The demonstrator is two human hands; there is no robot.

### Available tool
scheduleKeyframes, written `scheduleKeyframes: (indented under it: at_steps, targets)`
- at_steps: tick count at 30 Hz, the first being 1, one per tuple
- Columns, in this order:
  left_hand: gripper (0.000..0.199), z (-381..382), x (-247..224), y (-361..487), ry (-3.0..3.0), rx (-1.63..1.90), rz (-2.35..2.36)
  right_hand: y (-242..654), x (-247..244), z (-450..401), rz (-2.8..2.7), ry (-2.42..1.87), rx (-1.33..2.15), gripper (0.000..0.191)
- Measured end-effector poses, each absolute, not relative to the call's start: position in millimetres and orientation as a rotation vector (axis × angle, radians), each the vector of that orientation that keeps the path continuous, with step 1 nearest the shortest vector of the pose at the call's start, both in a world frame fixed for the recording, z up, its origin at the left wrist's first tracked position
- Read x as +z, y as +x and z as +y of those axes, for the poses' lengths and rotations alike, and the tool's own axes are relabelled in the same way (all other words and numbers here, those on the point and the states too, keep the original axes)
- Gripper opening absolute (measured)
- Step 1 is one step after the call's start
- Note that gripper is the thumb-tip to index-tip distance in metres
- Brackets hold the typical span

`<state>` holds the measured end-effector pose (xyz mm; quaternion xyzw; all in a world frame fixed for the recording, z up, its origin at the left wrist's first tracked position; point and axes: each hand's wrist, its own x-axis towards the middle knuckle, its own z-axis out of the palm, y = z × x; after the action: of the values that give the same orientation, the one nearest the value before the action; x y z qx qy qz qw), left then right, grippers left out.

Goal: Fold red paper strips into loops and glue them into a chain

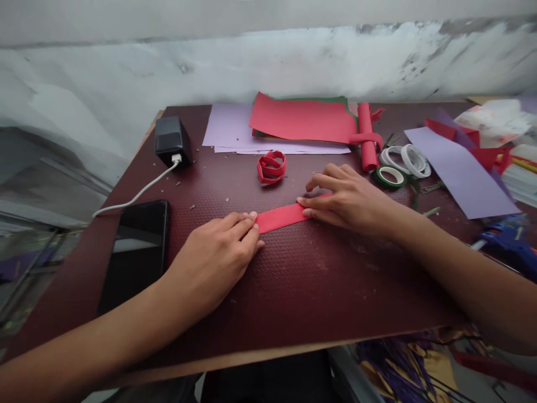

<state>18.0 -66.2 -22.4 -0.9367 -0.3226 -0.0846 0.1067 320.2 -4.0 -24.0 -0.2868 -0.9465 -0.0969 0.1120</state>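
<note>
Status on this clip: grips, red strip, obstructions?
Left grip on red strip, left end. Right grip touching it farther right. Strip's middle uncovered. Red paper coil beyond, apart.

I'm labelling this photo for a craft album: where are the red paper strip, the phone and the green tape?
Red paper strip (280,218): head view, middle of its upper face.
Phone (136,252): head view, on its dark screen.
Green tape (377,180): head view, left side of its ring.
</note>
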Motion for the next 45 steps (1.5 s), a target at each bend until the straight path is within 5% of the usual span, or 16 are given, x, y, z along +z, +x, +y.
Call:
scheduleKeyframes:
  at_steps: [11, 18, 25, 45]
  targets:
    - [0.063, -87.5, -24.4, 24.3, -2.695, -0.095, -0.972, 282.4, -33.1, -17.3, -2.798, -0.897, -0.027, 0.038]
    - [0.033, -83.0, -14.5, 18.3, -2.694, -0.170, -1.057, 340.3, -16.8, 3.3, -2.779, -1.044, 0.309, 0.031]
    - [0.012, -63.4, -9.8, 19.0, -2.705, -0.103, -1.030, 320.3, -21.7, -3.4, -2.759, -0.826, 0.024, 0.033]
    - [0.014, -57.6, -13.3, 25.3, -2.643, -0.161, -0.854, 291.6, -23.1, -16.7, -2.855, -0.478, -0.484, 0.024]
